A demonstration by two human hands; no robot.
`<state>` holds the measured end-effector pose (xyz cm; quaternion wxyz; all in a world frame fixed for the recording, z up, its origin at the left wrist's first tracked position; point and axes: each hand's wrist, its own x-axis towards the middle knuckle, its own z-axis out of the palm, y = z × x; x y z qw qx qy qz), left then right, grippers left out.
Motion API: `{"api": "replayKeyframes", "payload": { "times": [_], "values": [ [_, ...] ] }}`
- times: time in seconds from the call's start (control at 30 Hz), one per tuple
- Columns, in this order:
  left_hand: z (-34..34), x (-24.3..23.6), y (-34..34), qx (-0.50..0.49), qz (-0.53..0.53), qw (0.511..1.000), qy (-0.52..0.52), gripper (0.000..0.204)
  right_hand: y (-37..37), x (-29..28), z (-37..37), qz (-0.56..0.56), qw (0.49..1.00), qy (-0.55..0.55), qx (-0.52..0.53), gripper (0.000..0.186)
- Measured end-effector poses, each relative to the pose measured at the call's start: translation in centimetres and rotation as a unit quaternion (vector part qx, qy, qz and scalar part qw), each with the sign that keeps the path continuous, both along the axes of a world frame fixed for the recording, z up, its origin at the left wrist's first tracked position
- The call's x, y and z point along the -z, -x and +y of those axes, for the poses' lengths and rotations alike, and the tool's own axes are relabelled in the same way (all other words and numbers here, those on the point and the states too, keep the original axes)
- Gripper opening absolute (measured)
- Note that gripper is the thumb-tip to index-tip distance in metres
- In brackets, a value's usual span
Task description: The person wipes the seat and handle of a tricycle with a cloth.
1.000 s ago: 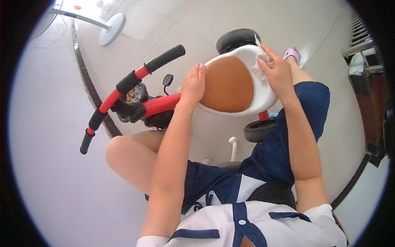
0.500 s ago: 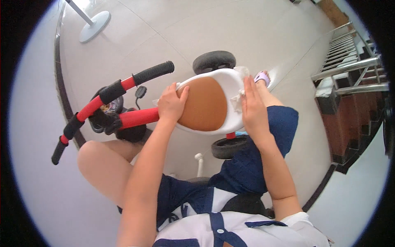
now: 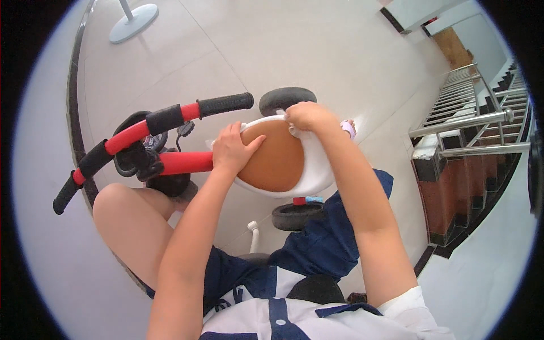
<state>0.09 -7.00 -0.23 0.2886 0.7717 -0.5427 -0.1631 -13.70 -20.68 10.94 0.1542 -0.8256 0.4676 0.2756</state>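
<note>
White seat (image 3: pixel 320 177): stood before the seated person, between both hands, a brown pad (image 3: pixel 276 161) covering much of its top.
Left hand (image 3: pixel 231 148): lay on the seat's front end, thumb spread apart from the fingers and resting on the pad.
Right hand (image 3: pixel 306 116): curled at the far rim, fingers clamped on a tissue (image 3: pixel 293 131), part of which showed beneath them.
Red tube (image 3: pixel 187 162): ran leftward from under the left hand toward the handlebar (image 3: pixel 127 137), a black grip (image 3: pixel 226 105) at each end.
Wheels (image 3: pixel 287 99): dark, one beyond the seat, the other on the near side, beside navy shorts (image 3: pixel 317 243).
Pedal (image 3: pixel 185 129): black, showed past the tube, near the handlebar.
Floor (image 3: pixel 317 45): pale tile, with a round grey base (image 3: pixel 133 25) well apart from the seat.
Railing (image 3: pixel 464 122): metal, rose beside stairs (image 3: pixel 459 195) on the person's right.
</note>
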Motion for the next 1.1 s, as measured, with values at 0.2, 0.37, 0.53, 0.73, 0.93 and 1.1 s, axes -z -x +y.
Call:
{"api": "replayKeyframes", "payload": {
  "times": [0.2, 0.37, 0.53, 0.73, 0.93, 1.1],
  "values": [
    [-0.4, 0.5, 0.5, -0.007, 0.023, 1.000, 0.006, 0.069, 2.6, 2.6, -0.6, 0.003, 0.986, 0.102, -0.133, 0.015],
    [-0.2, 0.1, 0.2, -0.026, 0.045, 0.999, -0.014, 0.073, 8.4, -3.7, 5.9, -0.135, 0.977, 0.158, 0.035, 0.032],
    [-0.1, 0.6, 0.1, -0.035, 0.046, 0.998, -0.004, 0.073, 11.8, 0.3, 11.7, -0.340, 0.908, 0.225, 0.091, 0.041],
    [0.2, 1.0, -0.3, -0.035, 0.032, 0.999, 0.022, 0.072, 9.5, 0.8, 6.2, -0.359, 0.908, 0.182, 0.119, 0.044],
    [-0.6, 0.6, 0.2, -0.027, 0.050, 0.998, -0.002, 0.074, 5.7, 3.0, -2.9, -0.160, 0.983, -0.067, 0.052, 0.038],
    [-0.3, 0.2, 0.3, -0.047, 0.042, 0.998, 0.025, 0.073, -0.2, 3.0, -3.6, 0.056, 0.996, -0.073, -0.018, 0.034]
  ]
}}
